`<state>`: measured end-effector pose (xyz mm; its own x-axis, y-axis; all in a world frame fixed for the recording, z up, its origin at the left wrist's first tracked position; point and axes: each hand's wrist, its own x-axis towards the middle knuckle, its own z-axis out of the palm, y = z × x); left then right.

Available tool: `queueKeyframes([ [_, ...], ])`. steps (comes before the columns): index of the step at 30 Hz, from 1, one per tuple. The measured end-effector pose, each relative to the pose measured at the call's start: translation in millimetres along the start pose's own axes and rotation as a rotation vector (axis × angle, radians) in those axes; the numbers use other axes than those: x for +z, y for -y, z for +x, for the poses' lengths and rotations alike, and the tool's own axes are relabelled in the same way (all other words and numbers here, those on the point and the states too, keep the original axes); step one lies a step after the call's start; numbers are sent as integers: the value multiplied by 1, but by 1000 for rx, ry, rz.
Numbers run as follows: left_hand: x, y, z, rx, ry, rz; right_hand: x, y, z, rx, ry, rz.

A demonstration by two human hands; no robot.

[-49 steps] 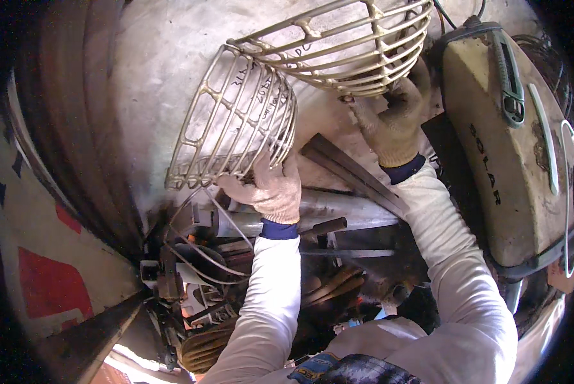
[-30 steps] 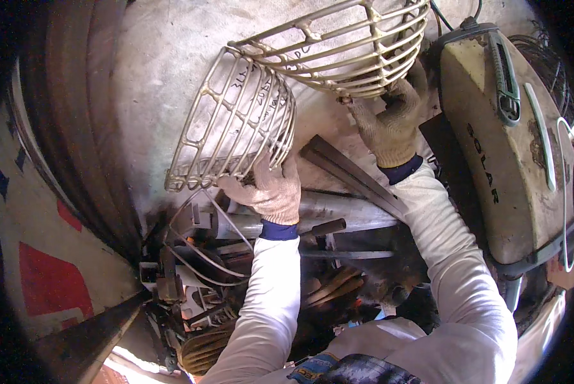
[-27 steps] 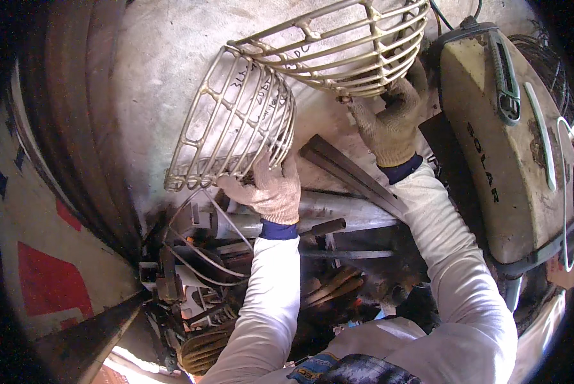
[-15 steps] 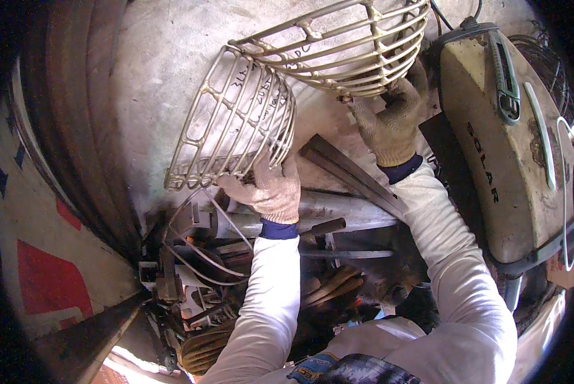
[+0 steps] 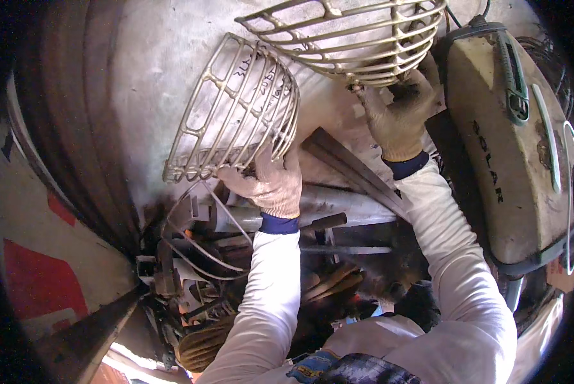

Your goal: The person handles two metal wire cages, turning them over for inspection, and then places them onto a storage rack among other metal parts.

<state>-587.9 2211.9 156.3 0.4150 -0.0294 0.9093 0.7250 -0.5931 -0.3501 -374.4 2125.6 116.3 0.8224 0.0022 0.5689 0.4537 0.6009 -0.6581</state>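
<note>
Two curved grilles of welded brass-coloured metal bars are held up against a pale marked surface. My left hand [image 5: 271, 189], in a knitted work glove, has its fingers hooked round the lower bars of the left grille [image 5: 214, 82]. That grille tilts, its narrow bottom edge toward me. The right grille [image 5: 395, 40] lies higher and runs past the top of the view. My right hand [image 5: 399, 121], gloved too, grips its lower edge between thumb and fingers. Some fingertips of both hands are hidden behind bars. The grilles' near corners sit close together.
A large cream machine [image 5: 485, 147] stands at the right, with coiled cables [image 5: 549, 67] behind. Below my hands lie dark metal bars [image 5: 354, 169], a grey pipe [image 5: 363, 208] and a bent wire loop [image 5: 200, 256]. A dark brown curved sheet [image 5: 85, 128] bounds the left.
Both grilles have shifted slightly up in the view, and the right one also to the right. Their top corners, touching before, now show a small gap. Both hands keep their hold.
</note>
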Motion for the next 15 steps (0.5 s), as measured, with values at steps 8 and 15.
queueKeyframes([
  [8,-3,0,0,-26,46,-21,4,-1,6,-209,-41,12],
  [15,-5,-1,-1,-68,61,-21,3,4,3,-81,13,63],
])
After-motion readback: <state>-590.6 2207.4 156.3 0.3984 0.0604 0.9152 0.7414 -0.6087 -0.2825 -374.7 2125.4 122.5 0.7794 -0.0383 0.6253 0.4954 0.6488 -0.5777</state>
